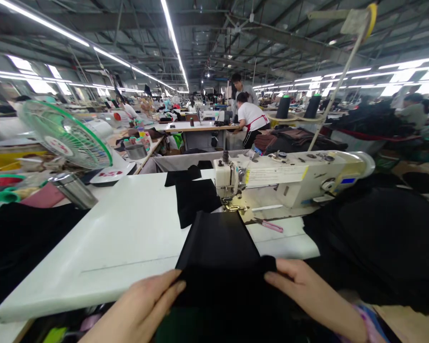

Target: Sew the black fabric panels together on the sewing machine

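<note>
- Nothing is reading clearly.
- At three o'clock, a sewing machine's paper label is bearing illegible print.
- At nine o'clock, a fan's red emblem is blurring.

Showed black on the cloth, white on the worktop, cream on the sewing machine, pink on the snips.

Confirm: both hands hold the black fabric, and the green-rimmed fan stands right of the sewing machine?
Wrong side: the head view shows the green-rimmed fan left of the sewing machine. Left hand and right hand do hold the black fabric.
</note>
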Demonstrator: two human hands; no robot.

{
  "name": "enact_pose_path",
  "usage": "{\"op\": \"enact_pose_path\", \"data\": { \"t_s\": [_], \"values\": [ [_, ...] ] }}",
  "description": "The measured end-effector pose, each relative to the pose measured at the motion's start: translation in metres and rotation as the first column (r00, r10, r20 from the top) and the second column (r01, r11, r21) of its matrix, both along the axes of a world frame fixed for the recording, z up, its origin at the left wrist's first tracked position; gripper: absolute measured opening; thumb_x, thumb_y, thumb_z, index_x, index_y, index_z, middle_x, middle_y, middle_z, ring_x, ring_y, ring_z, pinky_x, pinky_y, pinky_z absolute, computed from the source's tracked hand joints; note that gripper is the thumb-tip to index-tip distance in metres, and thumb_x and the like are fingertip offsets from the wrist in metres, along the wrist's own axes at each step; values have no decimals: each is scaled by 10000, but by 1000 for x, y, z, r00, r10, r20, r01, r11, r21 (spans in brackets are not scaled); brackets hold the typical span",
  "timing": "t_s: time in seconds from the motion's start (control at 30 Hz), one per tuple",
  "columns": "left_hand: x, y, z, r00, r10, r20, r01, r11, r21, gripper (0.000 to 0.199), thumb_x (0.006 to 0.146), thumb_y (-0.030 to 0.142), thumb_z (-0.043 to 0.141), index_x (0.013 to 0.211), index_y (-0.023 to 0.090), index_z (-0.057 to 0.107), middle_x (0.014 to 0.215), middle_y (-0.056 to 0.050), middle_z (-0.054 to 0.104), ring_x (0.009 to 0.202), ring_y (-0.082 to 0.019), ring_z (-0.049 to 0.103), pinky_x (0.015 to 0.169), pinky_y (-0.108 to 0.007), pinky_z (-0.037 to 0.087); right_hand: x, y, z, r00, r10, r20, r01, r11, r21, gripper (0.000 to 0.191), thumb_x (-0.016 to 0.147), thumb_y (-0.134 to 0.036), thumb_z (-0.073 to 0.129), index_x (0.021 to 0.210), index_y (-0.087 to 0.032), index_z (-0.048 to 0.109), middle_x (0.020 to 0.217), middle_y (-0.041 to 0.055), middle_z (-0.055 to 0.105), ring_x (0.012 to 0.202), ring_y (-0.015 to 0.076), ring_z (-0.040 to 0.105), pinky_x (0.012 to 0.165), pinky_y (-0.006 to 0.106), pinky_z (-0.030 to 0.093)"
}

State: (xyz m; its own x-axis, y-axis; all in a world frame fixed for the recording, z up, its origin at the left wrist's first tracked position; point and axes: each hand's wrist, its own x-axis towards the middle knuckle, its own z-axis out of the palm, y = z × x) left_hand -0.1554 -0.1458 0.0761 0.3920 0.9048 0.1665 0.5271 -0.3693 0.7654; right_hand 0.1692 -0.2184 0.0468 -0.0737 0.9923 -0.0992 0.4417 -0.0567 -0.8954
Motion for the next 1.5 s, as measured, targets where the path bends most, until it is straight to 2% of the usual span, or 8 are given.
{"op": "enact_pose_path", "data": {
  "t_s": [0.23,0.33,0.47,0.63,0.73,0.87,1.3,1.5],
  "values": [
    [54,106,-27,845,117,-521,-63,991,120,249,919,303,470,728,207,598,870,-93,662,823,-265,653,754,-347,472,-19,99,-47,932,-323,163,258,909,329,235,871,-329,564,666,-216,547,725,17,594,735,204,571,710,315,470],
    [68,126,-45,842,118,-527,-75,992,103,112,854,215,560,748,184,576,950,-116,615,876,-272,634,784,-362,471,-27,131,-61,900,-400,172,314,870,381,94,807,-241,605,717,-214,603,981,103,651,1003,280,575,948,413,429],
    [71,129,-60,888,114,-445,-92,993,70,79,799,111,577,799,187,555,883,-89,592,891,-277,610,826,-396,468,-30,151,-72,870,-469,151,381,834,400,132,750,-228,630,640,-224,557,847,99,631,897,285,588,893,442,456],
    [61,116,-59,957,168,-238,-160,986,53,126,808,84,505,838,207,506,862,-34,596,852,-200,609,794,-324,491,-26,134,-63,891,-453,3,405,798,446,236,813,-427,613,728,-208,600,848,85,655,842,250,620,804,387,513],
    [51,102,-44,982,118,148,-92,982,-167,122,789,177,602,888,206,538,921,-20,651,863,-178,641,784,-297,509,-22,110,-56,887,-398,-233,459,808,370,319,795,-481,680,896,-179,679,1071,109,695,989,255,649,874,368,528],
    [46,84,-23,796,112,595,137,924,-357,212,710,203,737,915,193,686,1128,-44,687,999,-196,649,906,-314,494,-17,84,-54,761,-398,-512,532,835,142,447,706,-440,809,1066,-195,710,1164,76,714,1061,265,665,955,361,524],
    [54,61,-4,702,307,643,-206,951,-230,159,783,355,743,783,198,768,974,-40,743,951,-210,669,911,-318,517,-19,62,-46,597,-605,-526,724,689,30,405,637,-529,817,903,-225,789,1166,78,729,1132,327,655,776,296,616],
    [56,61,-5,562,435,704,-242,900,-363,232,643,330,846,797,175,766,837,-30,741,799,-159,653,766,-248,524,-31,62,-22,318,-663,-678,767,601,-227,512,376,-424,940,809,-204,779,1077,58,756,1129,269,654,700,132,581]
  ]
}}
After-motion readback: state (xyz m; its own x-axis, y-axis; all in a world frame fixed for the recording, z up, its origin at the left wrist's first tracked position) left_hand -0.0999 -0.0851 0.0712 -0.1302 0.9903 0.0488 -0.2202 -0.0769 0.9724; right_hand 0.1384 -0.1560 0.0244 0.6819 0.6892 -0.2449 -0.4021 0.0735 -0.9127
